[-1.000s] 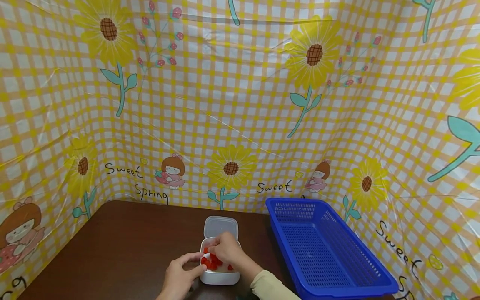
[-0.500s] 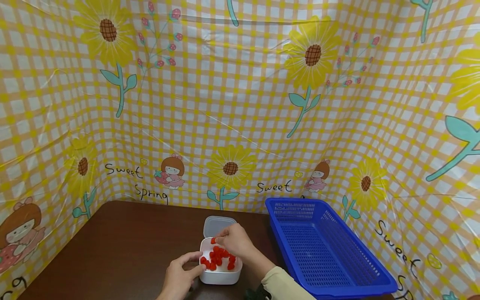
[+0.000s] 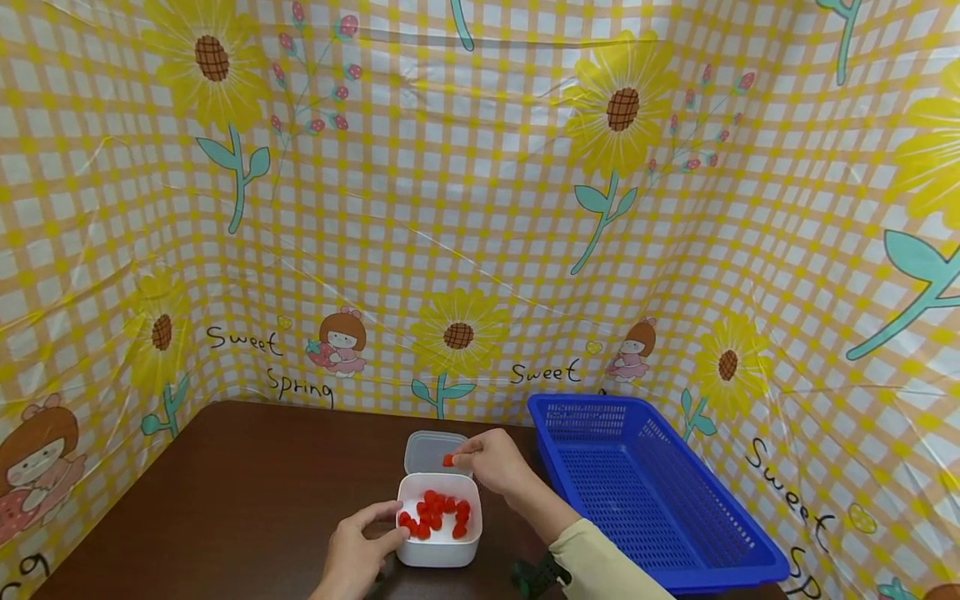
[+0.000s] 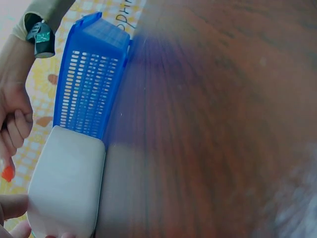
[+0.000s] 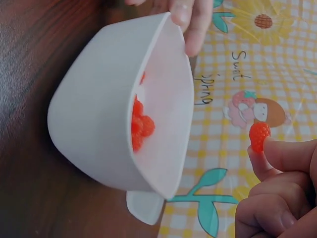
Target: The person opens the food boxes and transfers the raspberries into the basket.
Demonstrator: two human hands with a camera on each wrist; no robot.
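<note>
A white plastic container (image 3: pixel 439 556) stands on the table with several red raspberries (image 3: pixel 435 503) in it. My left hand (image 3: pixel 358 546) holds its left side, thumb and fingers at the rim. Above the back right of the container, my right hand (image 3: pixel 497 461) pinches one raspberry (image 5: pixel 259 136) between thumb and finger; in the head view it shows in front of a translucent lid (image 3: pixel 426 450). The left wrist view shows mainly the container's outer wall (image 4: pixel 67 181), with left fingertips at its edge and the right hand (image 4: pixel 15 116) beyond.
To the right of the container stands a blue perforated basket (image 3: pixel 645 492). Dark brown table (image 3: pixel 247 492) surrounds the container, and a checked, flowered cloth (image 3: pixel 465 208) hangs behind and at both sides. A dark device (image 3: pixel 534 575) is at my right wrist.
My right hand has come up out of the container with a raspberry and moved back and to the right. The left hand stays at the container's left side.
</note>
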